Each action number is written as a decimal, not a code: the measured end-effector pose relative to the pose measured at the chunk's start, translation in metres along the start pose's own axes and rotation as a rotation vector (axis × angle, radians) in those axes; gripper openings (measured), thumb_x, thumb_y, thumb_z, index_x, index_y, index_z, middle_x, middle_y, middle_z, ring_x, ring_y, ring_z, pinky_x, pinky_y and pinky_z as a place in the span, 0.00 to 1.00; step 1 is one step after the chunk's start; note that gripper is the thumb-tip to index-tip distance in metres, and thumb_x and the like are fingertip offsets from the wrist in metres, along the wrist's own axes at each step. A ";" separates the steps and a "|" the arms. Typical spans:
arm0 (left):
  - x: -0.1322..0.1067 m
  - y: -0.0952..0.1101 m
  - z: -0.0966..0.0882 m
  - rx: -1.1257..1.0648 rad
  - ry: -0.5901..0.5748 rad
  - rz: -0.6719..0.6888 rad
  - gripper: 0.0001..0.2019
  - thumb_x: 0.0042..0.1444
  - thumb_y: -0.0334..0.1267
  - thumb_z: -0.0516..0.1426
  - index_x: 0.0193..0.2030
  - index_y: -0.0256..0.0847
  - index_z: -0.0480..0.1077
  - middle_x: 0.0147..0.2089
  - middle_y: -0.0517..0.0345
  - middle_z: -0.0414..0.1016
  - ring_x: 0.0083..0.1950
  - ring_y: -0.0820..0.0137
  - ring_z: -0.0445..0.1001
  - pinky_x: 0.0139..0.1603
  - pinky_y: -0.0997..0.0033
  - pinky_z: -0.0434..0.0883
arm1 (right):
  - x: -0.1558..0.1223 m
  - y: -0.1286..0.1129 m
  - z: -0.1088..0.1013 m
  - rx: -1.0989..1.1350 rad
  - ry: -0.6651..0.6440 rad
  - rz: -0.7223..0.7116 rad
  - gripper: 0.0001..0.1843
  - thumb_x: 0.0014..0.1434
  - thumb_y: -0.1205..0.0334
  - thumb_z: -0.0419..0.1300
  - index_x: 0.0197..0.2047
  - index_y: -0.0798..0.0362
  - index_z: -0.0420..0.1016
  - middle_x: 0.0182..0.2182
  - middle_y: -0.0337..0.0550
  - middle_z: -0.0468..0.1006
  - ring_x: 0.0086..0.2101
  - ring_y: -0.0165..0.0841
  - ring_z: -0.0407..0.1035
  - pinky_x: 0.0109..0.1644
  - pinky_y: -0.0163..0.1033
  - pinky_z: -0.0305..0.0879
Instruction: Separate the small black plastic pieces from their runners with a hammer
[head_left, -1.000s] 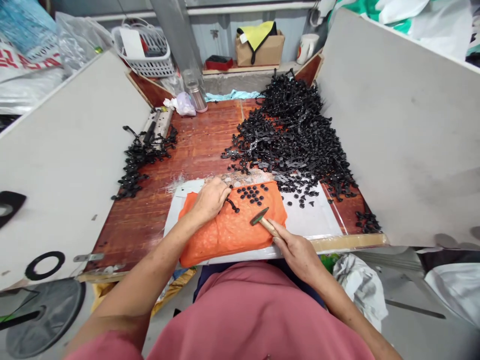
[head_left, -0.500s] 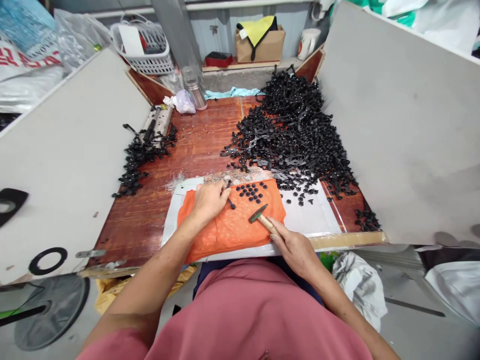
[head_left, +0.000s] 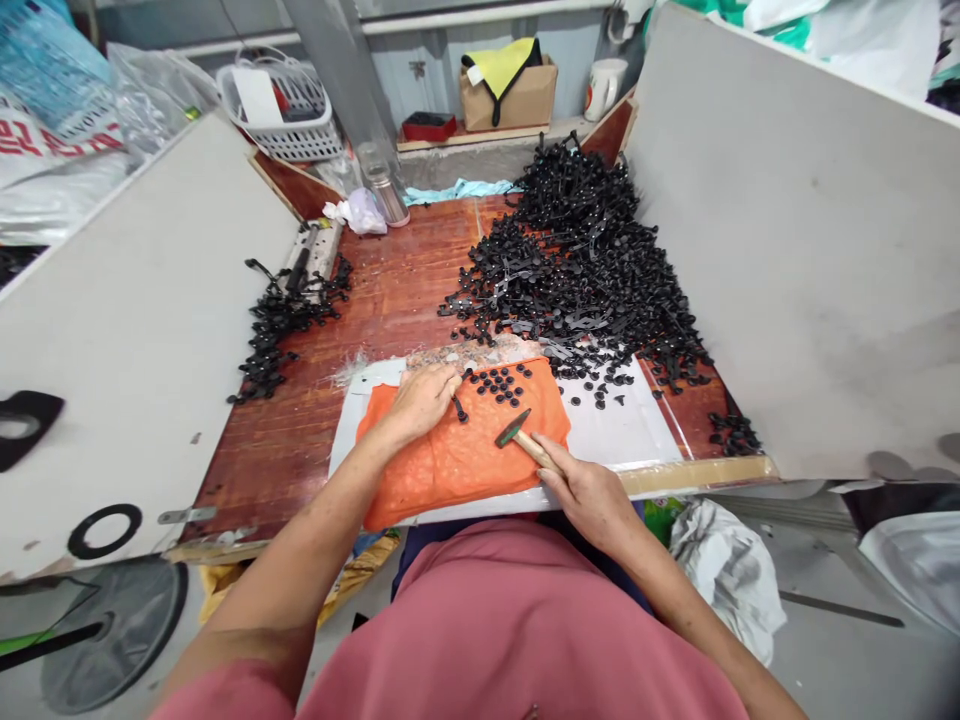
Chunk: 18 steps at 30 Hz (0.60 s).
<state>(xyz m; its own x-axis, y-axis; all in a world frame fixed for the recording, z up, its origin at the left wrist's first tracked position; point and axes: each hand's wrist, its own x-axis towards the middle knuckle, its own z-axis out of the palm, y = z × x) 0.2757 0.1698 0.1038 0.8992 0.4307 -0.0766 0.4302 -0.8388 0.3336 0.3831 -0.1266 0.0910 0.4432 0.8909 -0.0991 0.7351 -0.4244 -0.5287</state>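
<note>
My right hand (head_left: 592, 500) is wrapped round the light wooden handle of a small hammer (head_left: 515, 428), whose dark metal head is just above or on an orange cloth (head_left: 457, 475); I cannot tell which. At the cloth's far edge, my left hand (head_left: 426, 400) is closed in a pinch on a slim black plastic piece with round ends (head_left: 460, 410). Its upper part is partly hidden by the fingers. Right of those fingers, several round black caps (head_left: 501, 384) lie grouped on the cloth.
A large heap of black parts (head_left: 592, 260) covers the table's right side, with loose caps spilling onto the white sheet (head_left: 630, 430). A smaller pile (head_left: 270, 330) lies at the left. Grey panels (head_left: 780, 260) flank the table. At the back stand a flask (head_left: 388, 195) and a basket (head_left: 292, 125).
The camera view has shifted slightly. My left fingers have moved a little on the black plastic piece, which still points down toward the cloth. The hammer stays nearly in place.
</note>
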 end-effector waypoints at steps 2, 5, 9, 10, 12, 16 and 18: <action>0.000 0.000 0.000 0.004 -0.002 0.005 0.15 0.71 0.41 0.45 0.36 0.43 0.67 0.42 0.50 0.76 0.47 0.59 0.73 0.49 0.60 0.65 | 0.000 -0.001 -0.001 0.005 -0.004 -0.007 0.28 0.75 0.60 0.51 0.75 0.38 0.61 0.53 0.44 0.84 0.43 0.42 0.83 0.42 0.40 0.76; 0.001 0.000 0.000 0.009 -0.005 0.022 0.15 0.71 0.41 0.45 0.35 0.43 0.67 0.41 0.50 0.77 0.46 0.58 0.73 0.48 0.60 0.65 | 0.001 -0.002 -0.002 0.012 -0.017 -0.003 0.28 0.75 0.59 0.50 0.75 0.37 0.60 0.53 0.43 0.84 0.42 0.42 0.83 0.41 0.39 0.76; 0.002 0.000 0.002 0.010 0.001 0.036 0.16 0.71 0.41 0.45 0.35 0.43 0.68 0.40 0.50 0.77 0.45 0.59 0.73 0.48 0.60 0.65 | 0.001 -0.002 -0.002 -0.005 -0.011 0.000 0.27 0.75 0.59 0.50 0.74 0.38 0.61 0.49 0.44 0.86 0.41 0.42 0.84 0.41 0.39 0.76; 0.003 -0.001 0.002 0.006 0.005 0.035 0.15 0.70 0.41 0.45 0.35 0.43 0.68 0.40 0.50 0.76 0.45 0.59 0.73 0.48 0.59 0.65 | 0.001 -0.002 -0.002 -0.011 -0.006 0.001 0.27 0.75 0.59 0.50 0.74 0.39 0.62 0.48 0.44 0.86 0.41 0.42 0.84 0.40 0.39 0.76; 0.003 -0.002 0.002 -0.010 0.005 0.038 0.15 0.70 0.41 0.45 0.34 0.43 0.68 0.40 0.50 0.76 0.44 0.59 0.73 0.48 0.59 0.65 | 0.001 -0.001 -0.001 -0.020 -0.002 0.005 0.27 0.75 0.59 0.50 0.74 0.40 0.63 0.48 0.45 0.87 0.41 0.42 0.84 0.40 0.39 0.76; 0.002 -0.004 0.002 -0.084 0.002 0.044 0.15 0.69 0.40 0.44 0.32 0.44 0.65 0.38 0.52 0.75 0.43 0.61 0.73 0.49 0.60 0.66 | 0.000 0.002 0.001 -0.028 -0.004 0.005 0.27 0.75 0.57 0.50 0.74 0.41 0.62 0.47 0.45 0.87 0.41 0.42 0.84 0.40 0.39 0.76; 0.002 -0.004 0.002 -0.113 0.017 0.047 0.15 0.69 0.41 0.44 0.32 0.44 0.65 0.37 0.53 0.74 0.43 0.61 0.73 0.49 0.61 0.66 | 0.000 0.003 0.002 -0.032 -0.003 0.005 0.27 0.75 0.57 0.51 0.74 0.40 0.61 0.48 0.45 0.86 0.41 0.43 0.84 0.40 0.39 0.76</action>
<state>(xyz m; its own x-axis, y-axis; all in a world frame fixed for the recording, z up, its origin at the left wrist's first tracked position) 0.2761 0.1740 0.1007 0.9163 0.3983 -0.0430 0.3753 -0.8159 0.4399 0.3845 -0.1274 0.0880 0.4452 0.8893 -0.1047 0.7486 -0.4338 -0.5013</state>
